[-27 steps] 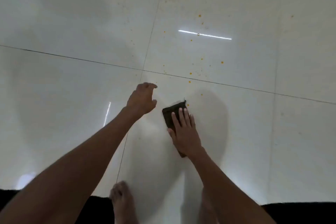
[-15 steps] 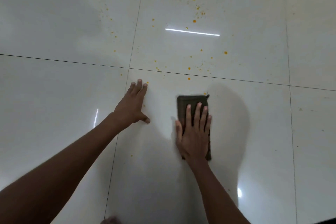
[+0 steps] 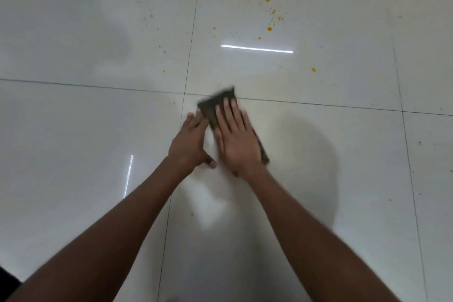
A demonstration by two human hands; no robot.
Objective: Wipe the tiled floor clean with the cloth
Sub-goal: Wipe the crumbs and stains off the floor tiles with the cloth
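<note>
Cloth point(image 3: 213, 106), blurred, lies on glossy orange-speckled tiled floor point(image 3: 318, 154).

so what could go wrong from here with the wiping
1. The cloth is small and folded, and the orange spots spread widely over the far tiles, so one pass may smear them rather than lift them.
2. The left hand rests flat right beside the cloth, so the right hand could bump it on a sideways stroke.
3. The glossy floor may turn slippery under the bracing palm if wet.

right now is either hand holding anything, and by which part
Nothing is gripped: the right hand lies flat on the cloth, covering its near part, and the left hand rests on the floor.
</note>
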